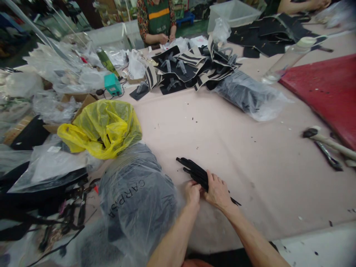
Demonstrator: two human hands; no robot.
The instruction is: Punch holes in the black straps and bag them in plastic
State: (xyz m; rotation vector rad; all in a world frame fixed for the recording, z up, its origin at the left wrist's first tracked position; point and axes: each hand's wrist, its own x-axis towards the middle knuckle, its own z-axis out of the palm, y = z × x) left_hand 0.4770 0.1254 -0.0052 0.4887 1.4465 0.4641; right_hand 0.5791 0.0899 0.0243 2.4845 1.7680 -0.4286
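Note:
A bundle of thin black strips (pixel 193 168) lies slantwise at the near middle of the table, its far ends pointing left. My right hand (pixel 218 189) is closed over the bundle from above, and a few strip ends stick out past it on the right. My left hand (pixel 193 193) is closed at the bundle's near side, with curled fingers touching the strips; what its fingertips pinch is hidden. Left of my hands stands a large clear plastic bag (pixel 139 200) of dark pieces, marked with handwritten letters.
A yellow plastic bag (pixel 111 126) sits behind the clear bag. Black pieces with striped strips (pixel 180 68) are piled at the back, beside a filled plastic bag (pixel 247 92). A red board (pixel 328 85), a bottle (pixel 289 59) and a hammer (pixel 330 142) lie right. Another person (pixel 158 22) works across the table.

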